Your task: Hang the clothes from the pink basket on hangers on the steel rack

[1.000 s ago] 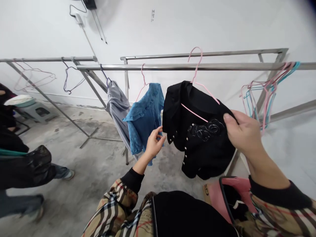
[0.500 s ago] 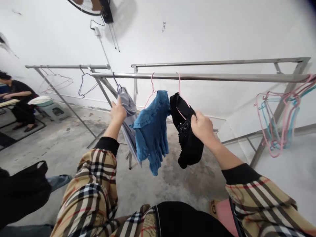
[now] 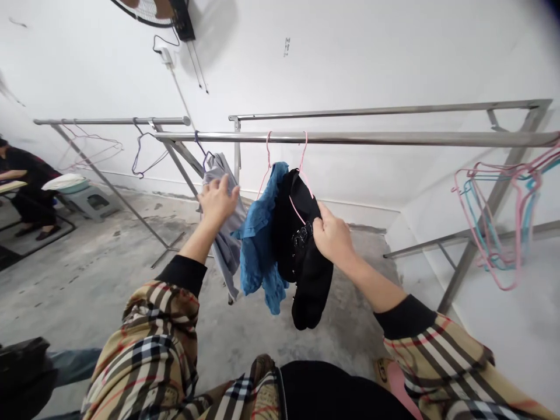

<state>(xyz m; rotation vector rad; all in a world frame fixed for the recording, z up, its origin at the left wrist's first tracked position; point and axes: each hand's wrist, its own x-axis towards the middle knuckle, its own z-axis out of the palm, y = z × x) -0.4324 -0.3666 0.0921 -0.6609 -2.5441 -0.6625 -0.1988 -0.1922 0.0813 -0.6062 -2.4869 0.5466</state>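
My right hand [image 3: 333,238] is closed on the shoulder edge of a black top [image 3: 311,274], which has a dark ornament and small beads down its front. The top hangs on a pink hanger [image 3: 305,160] and overlaps the right part of a ruffled blue top [image 3: 258,233], also on a pink hanger. Fingers spread, my left hand [image 3: 217,201] is in front of a grey garment [image 3: 226,248] on a dark purple hanger [image 3: 202,153]; whether it touches the cloth I cannot tell. All three garments hang from a metal rail [image 3: 371,138].
Several pink and blue hangers [image 3: 499,233] hang at the rail's right end. Another rack [image 3: 109,121] with a few bare hangers stands at left. Beyond it a person [image 3: 30,175] sits near a stool [image 3: 94,201]. A fan [image 3: 151,11] is on the wall.
My right hand has moved left along with the black top and its hanger, up against the blue top. My left hand has spread its fingers.
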